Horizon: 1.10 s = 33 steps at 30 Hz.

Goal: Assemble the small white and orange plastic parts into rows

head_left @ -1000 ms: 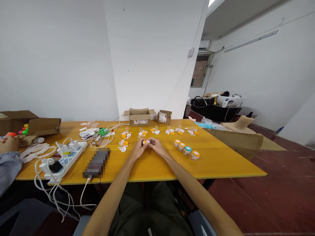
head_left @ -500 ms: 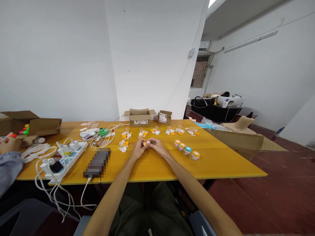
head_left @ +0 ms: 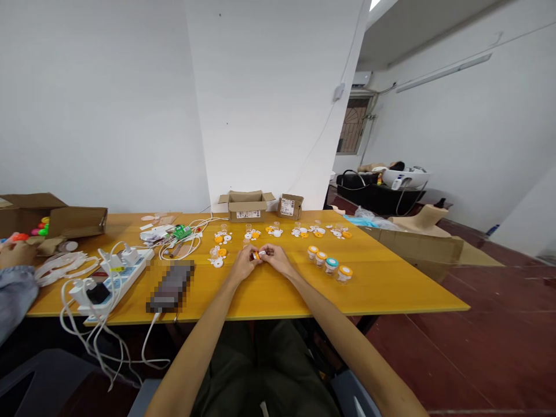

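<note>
My left hand (head_left: 245, 263) is closed on a small orange and white part (head_left: 256, 255) above the middle of the table. Close against it, my right hand (head_left: 276, 260) pinches a small white piece (head_left: 262, 253) with dark marks. To the right stand several clear jars, one with a teal lid (head_left: 332, 262) and the others with orange lids (head_left: 345, 271). Small groups of white and orange parts lie beyond my hands, and one such group, with a white disc (head_left: 218, 262), lies to the left of my left hand.
An open cardboard box (head_left: 247, 215) and a smaller box (head_left: 290, 207) stand at the table's back. On the left are a phone (head_left: 170, 286), a power strip (head_left: 124, 281) with tangled cables, and another person's hand (head_left: 16, 253) by a box.
The orange and white part and the white piece between my fingers have turned slightly and now look a little apart. My hands have stayed in nearly the same place.
</note>
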{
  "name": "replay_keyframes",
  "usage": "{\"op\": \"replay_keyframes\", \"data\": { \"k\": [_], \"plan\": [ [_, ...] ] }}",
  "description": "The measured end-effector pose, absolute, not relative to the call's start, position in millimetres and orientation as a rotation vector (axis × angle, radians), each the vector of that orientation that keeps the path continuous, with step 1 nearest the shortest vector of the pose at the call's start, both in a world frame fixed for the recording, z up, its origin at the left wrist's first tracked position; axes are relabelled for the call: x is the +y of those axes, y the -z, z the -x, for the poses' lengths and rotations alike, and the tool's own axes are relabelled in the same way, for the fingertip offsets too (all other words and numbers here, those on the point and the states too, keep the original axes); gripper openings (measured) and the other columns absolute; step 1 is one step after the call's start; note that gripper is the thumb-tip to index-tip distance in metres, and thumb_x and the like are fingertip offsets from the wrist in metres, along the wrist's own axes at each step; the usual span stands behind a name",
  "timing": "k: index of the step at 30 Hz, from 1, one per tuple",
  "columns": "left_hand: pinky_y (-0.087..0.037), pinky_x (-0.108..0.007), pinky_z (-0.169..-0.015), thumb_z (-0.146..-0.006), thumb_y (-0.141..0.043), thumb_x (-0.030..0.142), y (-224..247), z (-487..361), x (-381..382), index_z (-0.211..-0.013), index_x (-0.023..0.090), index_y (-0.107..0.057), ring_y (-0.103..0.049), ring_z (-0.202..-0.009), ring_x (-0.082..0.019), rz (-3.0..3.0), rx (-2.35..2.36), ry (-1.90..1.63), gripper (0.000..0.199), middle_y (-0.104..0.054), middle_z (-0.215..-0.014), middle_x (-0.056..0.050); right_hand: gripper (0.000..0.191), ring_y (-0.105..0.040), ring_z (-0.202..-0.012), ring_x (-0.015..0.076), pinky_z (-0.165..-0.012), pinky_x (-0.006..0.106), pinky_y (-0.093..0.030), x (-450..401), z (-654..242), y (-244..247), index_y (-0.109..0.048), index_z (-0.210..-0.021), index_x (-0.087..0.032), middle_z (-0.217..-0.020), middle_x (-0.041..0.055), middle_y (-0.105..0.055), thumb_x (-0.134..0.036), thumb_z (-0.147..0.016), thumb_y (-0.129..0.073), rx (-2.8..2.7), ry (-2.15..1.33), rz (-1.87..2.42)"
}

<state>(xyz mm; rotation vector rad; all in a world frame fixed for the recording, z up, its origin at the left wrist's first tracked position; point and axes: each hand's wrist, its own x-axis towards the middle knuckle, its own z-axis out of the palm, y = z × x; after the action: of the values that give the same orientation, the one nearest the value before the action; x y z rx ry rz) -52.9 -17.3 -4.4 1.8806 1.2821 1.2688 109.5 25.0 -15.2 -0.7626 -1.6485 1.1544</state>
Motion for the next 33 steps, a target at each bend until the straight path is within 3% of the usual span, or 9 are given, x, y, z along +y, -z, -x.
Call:
{"op": "replay_keyframes", "data": {
  "k": [12, 33],
  "plan": [
    [-0.048, -0.029, -0.068, -0.073, -0.076, 0.032, -4.2, 50.4, -23.4, -0.084, 0.019, -0.072, -0.056, -0.064, -0.015, -1.839, 1.22, -1.28, 0.018, -0.063, -0.067, 0.003, 0.023, -0.068, -0.076, 0.0219, -0.078, 0.037, -0.055, 22.5, -109.8, 14.5, -0.073, -0.073, -0.022, -0.077, 0.0026, -0.074, -0.042, -0.064, -0.08, -1.64, -1.145, 0.779],
    [-0.049, -0.03, -0.072, -0.072, -0.071, 0.024, 1.3, 50.4, -19.1, -0.091, 0.02, -0.073, -0.058, -0.069, -0.016, -1.823, 1.313, -1.247, 0.019, -0.065, -0.07, 0.002, 0.02, -0.069, -0.073, 0.0206, -0.072, 0.035, -0.056, 23.9, -108.3, 15.2, -0.068, -0.072, -0.022, -0.073, 0.0018, -0.073, -0.038, -0.064, -0.077, -1.585, -1.168, 0.845]
  ]
}}
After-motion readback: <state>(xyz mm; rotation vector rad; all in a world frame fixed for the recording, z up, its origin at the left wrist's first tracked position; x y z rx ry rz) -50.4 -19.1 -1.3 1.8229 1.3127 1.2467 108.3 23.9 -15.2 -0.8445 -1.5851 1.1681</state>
